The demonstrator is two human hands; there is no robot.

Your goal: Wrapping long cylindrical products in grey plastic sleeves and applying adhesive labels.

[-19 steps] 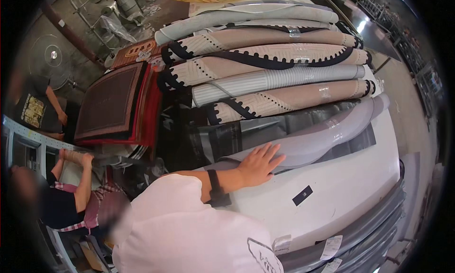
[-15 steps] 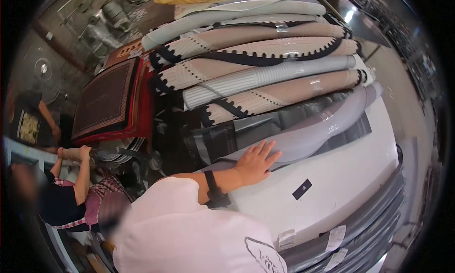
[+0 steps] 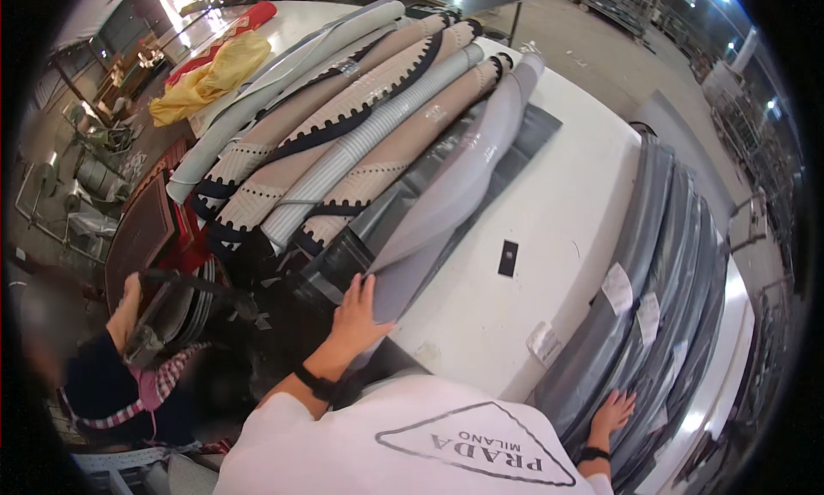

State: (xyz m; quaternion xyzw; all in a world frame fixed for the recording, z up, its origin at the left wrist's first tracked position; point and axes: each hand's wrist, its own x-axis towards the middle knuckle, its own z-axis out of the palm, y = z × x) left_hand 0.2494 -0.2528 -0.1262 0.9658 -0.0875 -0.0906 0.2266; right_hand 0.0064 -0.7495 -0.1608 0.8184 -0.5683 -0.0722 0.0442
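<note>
Resting my left hand, fingers and thumb apart, on the near part of the pale grey roll, long axis running away from my grip to the desk's far edge; right hand, fingers also apart, is farther, at dark wrapped rolls.

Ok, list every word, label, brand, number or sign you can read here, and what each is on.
White shirt: large dark lettering in a triangular outline, legible, but I won't copy out the wording.
Black card on the white table: small pale mark, too small to read.
White labels on the dark grey wrapped rolls: print too small to read.
</note>
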